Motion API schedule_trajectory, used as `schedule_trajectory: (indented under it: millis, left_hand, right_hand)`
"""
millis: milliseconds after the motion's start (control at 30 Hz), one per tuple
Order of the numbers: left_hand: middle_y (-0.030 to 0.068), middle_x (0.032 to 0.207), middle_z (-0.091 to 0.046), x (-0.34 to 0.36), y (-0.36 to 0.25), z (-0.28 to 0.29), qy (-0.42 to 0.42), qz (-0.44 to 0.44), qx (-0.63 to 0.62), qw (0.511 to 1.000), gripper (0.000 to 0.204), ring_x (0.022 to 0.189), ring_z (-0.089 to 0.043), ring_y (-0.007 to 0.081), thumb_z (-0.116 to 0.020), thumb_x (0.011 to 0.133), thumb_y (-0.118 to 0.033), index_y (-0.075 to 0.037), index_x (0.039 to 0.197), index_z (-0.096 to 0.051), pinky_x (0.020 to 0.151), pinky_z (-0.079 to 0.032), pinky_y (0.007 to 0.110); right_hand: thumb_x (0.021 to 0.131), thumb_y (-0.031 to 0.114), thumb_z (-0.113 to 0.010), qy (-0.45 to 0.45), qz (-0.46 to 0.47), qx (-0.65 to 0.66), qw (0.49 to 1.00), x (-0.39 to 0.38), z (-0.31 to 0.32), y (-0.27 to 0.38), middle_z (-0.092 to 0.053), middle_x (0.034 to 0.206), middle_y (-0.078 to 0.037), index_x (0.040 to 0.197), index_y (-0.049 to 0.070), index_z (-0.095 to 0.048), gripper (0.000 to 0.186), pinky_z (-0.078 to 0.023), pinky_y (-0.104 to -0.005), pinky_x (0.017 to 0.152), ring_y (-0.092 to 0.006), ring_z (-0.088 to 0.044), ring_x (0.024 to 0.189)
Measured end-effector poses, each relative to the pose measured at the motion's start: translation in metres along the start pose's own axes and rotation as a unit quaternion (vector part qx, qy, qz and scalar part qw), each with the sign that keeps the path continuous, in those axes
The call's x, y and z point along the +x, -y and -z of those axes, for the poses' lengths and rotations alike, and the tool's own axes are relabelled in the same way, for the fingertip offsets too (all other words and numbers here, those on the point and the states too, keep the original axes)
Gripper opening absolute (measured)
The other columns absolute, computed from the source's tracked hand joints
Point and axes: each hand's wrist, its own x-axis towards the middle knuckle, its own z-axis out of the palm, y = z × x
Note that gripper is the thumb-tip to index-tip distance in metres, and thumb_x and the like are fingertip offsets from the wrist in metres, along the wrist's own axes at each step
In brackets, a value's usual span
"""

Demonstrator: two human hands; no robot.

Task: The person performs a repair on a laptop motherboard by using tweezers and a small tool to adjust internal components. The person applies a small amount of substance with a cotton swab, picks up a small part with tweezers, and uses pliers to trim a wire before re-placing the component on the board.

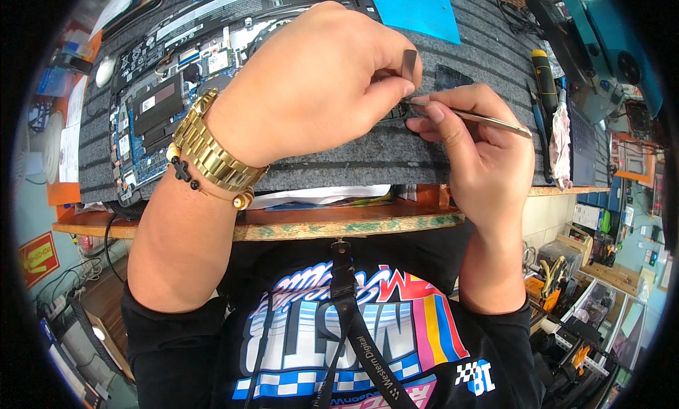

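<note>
My left hand [318, 84], with a gold watch [212, 154] at its wrist, is closed, its thumb and forefinger pinching a small dark flat strip [409, 64]. Across from it, my right hand [481, 133] grips a slim metal tool [495, 120] like a pen, its tip close to my left thumb. Just beneath the fingertips is a small dark part [395, 114], mostly hidden. An opened laptop base [159, 101] lies under and left of my left hand, its board and black battery [212, 19] exposed; the hand covers part of it.
A striped grey mat [332, 165] covers the bench, whose worn wooden edge [304, 229] runs in front of me. At the right lie a yellow-black screwdriver [543, 77], a crumpled cloth [560, 147] and a dark laptop [587, 144]. A blue sheet [417, 12] lies at the back.
</note>
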Motion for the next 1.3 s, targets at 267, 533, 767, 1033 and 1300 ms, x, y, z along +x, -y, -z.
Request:
schedule_trajectory:
  millis: [267, 533, 767, 1033, 1300]
  left_hand:
    - [0.0083, 0.075, -0.070, -0.002, -0.001, -0.005, -0.002, -0.038, 0.027, 0.999, 0.006, 0.075, -0.069, 0.0318, -0.079, 0.094, -0.009, -0.009, 0.099, -0.076, 0.076, -0.051, 0.043]
    - [0.0093, 0.079, -0.069, -0.003, 0.000, -0.011, -0.017, -0.045, 0.037, 0.998, 0.007, 0.079, -0.069, 0.0338, -0.077, 0.094, -0.008, -0.009, 0.100, -0.073, 0.078, -0.050, 0.046]
    - [0.0097, 0.078, -0.069, -0.003, 0.002, -0.010, -0.019, -0.047, 0.029, 0.998, 0.008, 0.079, -0.070, 0.0335, -0.078, 0.093, -0.008, -0.009, 0.100, -0.073, 0.076, -0.051, 0.044]
    - [0.0110, 0.082, -0.074, -0.002, 0.007, -0.010, -0.013, -0.051, 0.003, 0.999, 0.008, 0.079, -0.072, 0.0347, -0.078, 0.094, -0.007, -0.008, 0.101, -0.074, 0.074, -0.055, 0.045]
    - [0.0122, 0.082, -0.074, -0.001, 0.007, -0.007, -0.014, -0.050, 0.012, 0.999, 0.006, 0.078, -0.072, 0.0352, -0.077, 0.097, -0.010, -0.006, 0.100, -0.074, 0.072, -0.055, 0.044]
  right_hand:
    - [0.103, 0.002, -0.077, -0.015, 0.030, -0.062, 0.998, -0.001, -0.003, 0.001, -0.081, 0.085, -0.009, 0.100, 0.000, -0.076, 0.004, -0.061, -0.0272, 0.069, -0.0155, -0.082, 0.081]
    - [0.103, 0.001, -0.076, -0.034, 0.048, -0.047, 0.997, -0.006, -0.006, -0.004, -0.081, 0.085, -0.009, 0.101, -0.001, -0.076, 0.003, -0.062, -0.0272, 0.070, -0.0150, -0.082, 0.081]
    - [0.106, -0.001, -0.073, -0.054, 0.000, 0.025, 0.998, -0.011, -0.007, 0.000, -0.079, 0.095, -0.010, 0.104, -0.007, -0.073, 0.006, -0.066, -0.0269, 0.075, -0.0163, -0.081, 0.087]
    - [0.108, -0.001, -0.071, -0.064, -0.003, 0.035, 0.997, -0.015, -0.005, 0.001, -0.079, 0.100, -0.012, 0.108, -0.007, -0.071, 0.007, -0.066, -0.0268, 0.078, -0.0171, -0.080, 0.089]
    - [0.110, 0.002, -0.068, -0.068, 0.004, 0.072, 0.995, -0.018, 0.002, 0.003, -0.079, 0.106, -0.015, 0.112, -0.006, -0.067, 0.009, -0.064, -0.0261, 0.079, -0.0175, -0.080, 0.090]
